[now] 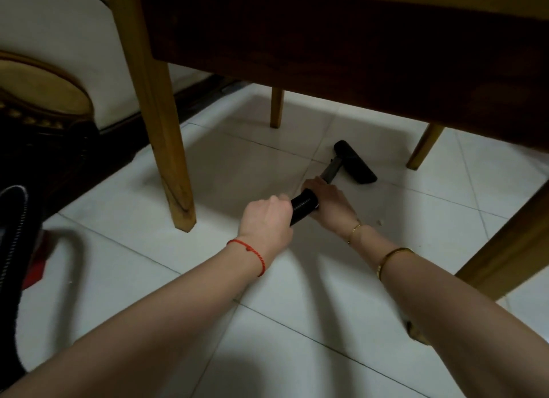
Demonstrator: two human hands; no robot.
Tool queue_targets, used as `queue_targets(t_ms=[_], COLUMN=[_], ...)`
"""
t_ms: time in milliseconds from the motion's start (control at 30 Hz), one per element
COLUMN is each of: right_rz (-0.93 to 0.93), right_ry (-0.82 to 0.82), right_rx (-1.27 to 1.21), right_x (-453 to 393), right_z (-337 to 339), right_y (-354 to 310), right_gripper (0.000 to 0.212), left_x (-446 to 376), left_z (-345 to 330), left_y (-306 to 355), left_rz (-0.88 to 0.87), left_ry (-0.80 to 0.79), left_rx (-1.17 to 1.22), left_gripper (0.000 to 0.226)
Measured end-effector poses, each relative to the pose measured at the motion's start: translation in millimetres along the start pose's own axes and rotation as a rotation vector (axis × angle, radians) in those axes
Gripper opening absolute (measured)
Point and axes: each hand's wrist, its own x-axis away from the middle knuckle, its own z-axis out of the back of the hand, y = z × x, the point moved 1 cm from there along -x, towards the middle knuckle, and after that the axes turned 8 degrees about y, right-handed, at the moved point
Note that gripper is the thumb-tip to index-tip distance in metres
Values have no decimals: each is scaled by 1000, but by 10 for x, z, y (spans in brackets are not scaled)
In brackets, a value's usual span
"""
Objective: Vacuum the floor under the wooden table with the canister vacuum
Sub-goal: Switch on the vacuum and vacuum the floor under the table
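The wooden table (341, 41) fills the top of the view, its dark underside low over the white tiled floor (237, 166). A black vacuum wand (304, 206) reaches under it and ends in a black floor nozzle (355, 161) lying flat on the tiles between the far legs. My left hand (266, 219) grips the ribbed rear part of the wand. My right hand (326, 198) grips the wand just ahead of it, nearer the nozzle. The black ribbed vacuum hose (13, 228) curves along the left edge; the canister itself is mostly out of view.
A thick table leg (160, 115) stands just left of my hands. Two more legs (277, 108) (424, 146) stand behind the nozzle, and another leg (511, 249) is at the right. An upholstered chair (44, 79) sits at the left. Small debris (378, 221) lies by my right wrist.
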Motion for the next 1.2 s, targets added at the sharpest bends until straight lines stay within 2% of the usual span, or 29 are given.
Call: queue_targets(t_ms=[200,367,600,800,1000,1100,1200], right_rz=[198,277,244,120,-10,-25,-34], right_ry=[21,89,116,77,-71,-57,-20], right_rx=[-94,-141,-84,-76,-20,14,52], right_x=[6,88,25,-170,-507,-634,-712], right_z=[-177,-348,-606,-550,-476,-424,-321], right_y=[-745,-1268,-1500,-1025,-226,206,558], right_gripper=[18,15,16,17,35,37,30], left_x=[446,788,899,479,-167,-486,-771], left_z=[224,356,392,119,-277,-469,-633], left_y=[-529,-897,-1129,-873,-418,-183,51], left_rz=[90,144,182,162,110,85,63], left_ry=[7,-14,-62,-59,-59,-41,-40], left_rx=[-19,-66,-129,-107,-95,-45,-17], left_gripper=[21,21,26,24,24,28,31])
